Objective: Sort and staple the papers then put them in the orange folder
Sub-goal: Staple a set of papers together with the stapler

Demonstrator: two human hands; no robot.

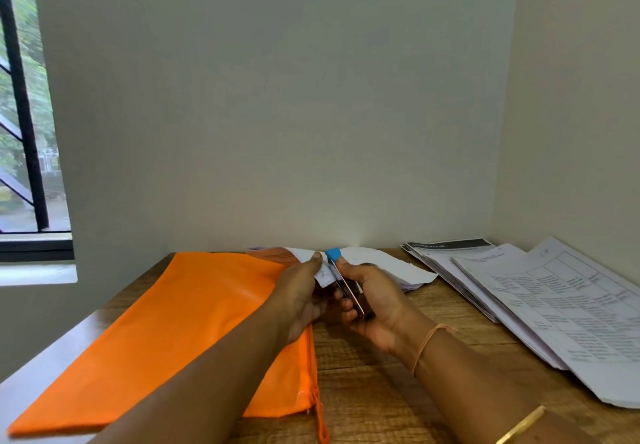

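Papers (384, 264) thin, white | left grip (298, 293) pinches corner | right grip (375, 303) clamps blue-tipped stapler (341, 279)

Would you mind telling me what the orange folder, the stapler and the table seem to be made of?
Folder: likely soft non-woven fabric, matte; it creases and has a frayed zip edge. Stapler: shiny metal body, matte blue plastic cap. Table: wood or wood-look laminate, grain visible.

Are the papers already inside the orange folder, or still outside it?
Outside, those visible: printed stacks lie on the table beside the orange folder; the left hand holds a sheet at the stapler.
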